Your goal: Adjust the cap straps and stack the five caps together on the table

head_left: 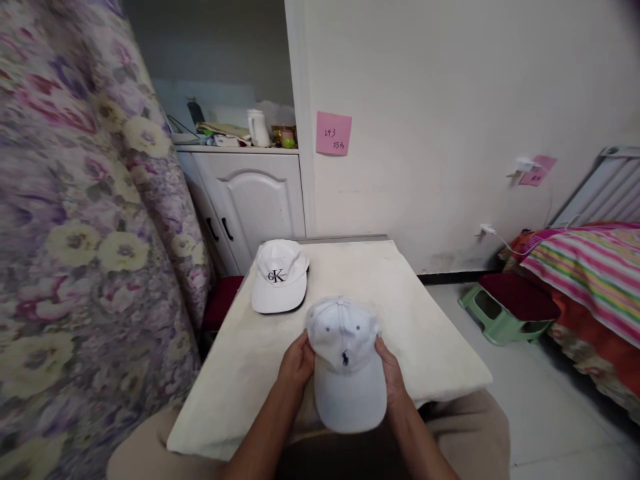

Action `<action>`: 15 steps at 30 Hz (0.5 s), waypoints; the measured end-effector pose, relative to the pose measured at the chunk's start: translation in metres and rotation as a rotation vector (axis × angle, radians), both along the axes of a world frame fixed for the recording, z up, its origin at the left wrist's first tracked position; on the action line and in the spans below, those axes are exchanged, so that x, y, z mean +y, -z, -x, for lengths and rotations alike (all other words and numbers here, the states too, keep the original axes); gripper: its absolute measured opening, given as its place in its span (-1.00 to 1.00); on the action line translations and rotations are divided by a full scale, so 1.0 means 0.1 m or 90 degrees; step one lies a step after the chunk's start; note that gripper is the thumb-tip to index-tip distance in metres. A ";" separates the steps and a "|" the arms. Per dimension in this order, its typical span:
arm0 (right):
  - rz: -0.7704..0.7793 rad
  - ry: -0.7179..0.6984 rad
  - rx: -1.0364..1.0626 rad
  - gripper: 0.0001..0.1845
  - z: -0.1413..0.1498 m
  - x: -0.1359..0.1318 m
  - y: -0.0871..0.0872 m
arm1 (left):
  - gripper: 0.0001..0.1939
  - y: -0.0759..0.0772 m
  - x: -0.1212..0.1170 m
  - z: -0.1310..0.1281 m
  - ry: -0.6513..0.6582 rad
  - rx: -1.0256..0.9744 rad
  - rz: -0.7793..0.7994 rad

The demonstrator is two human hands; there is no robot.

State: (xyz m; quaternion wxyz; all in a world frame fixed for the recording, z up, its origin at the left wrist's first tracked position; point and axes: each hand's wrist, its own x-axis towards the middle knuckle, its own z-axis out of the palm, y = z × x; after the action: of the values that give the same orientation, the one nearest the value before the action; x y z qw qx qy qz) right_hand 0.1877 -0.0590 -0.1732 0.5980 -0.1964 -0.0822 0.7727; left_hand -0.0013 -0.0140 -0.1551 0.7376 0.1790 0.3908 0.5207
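A pale baseball cap (345, 360) with a small dark embroidered figure on its front is held between my two hands, its brim toward me. My left hand (298, 360) grips the cap's left side, and my right hand (391, 372) grips the right side; the cap hides some of the fingers. A second cap, white with black "CK"-like lettering (280, 277), lies on the cream-covered table (350, 263) toward the far left, its brim also facing me. Neither hand touches that one.
A floral curtain (100, 267) hangs close on the left. Behind the table stand a white cabinet (260, 200) and a wall with a pink note (333, 133). On the right are a green stool (490, 320) with a dark red top and a bed with a striped cover (595, 267).
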 end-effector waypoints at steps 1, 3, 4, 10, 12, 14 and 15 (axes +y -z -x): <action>0.014 0.001 0.007 -0.66 -0.01 0.00 -0.03 | -0.85 -0.01 -0.05 -0.03 0.007 -0.016 -0.002; 0.036 -0.009 0.023 -0.64 -0.01 0.00 -0.07 | -0.81 -0.03 -0.19 -0.10 0.033 -0.048 0.001; 0.044 -0.011 0.030 -0.64 -0.02 0.00 -0.08 | -0.78 -0.03 -0.28 -0.13 0.053 -0.062 0.004; 0.055 -0.008 0.028 -0.63 0.01 0.01 -0.05 | -0.68 0.01 -0.81 -0.30 0.074 -0.193 0.005; 0.057 -0.029 0.024 -0.61 0.02 0.00 -0.01 | -0.66 0.01 -0.94 -0.35 0.063 -0.207 -0.003; 0.060 -0.045 0.021 -0.62 0.01 -0.02 0.02 | -0.61 -0.03 -1.02 -0.37 0.064 -0.211 -0.021; 0.060 -0.046 0.021 -0.64 0.01 -0.02 0.03 | -0.58 -0.06 -1.05 -0.37 0.070 -0.210 -0.028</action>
State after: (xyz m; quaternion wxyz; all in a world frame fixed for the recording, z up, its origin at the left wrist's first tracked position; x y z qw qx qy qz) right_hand 0.1867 -0.0606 -0.1767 0.5611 -0.2087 -0.0428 0.7999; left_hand 0.0359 -0.1186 -0.1489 0.8148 0.1284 0.2424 0.5107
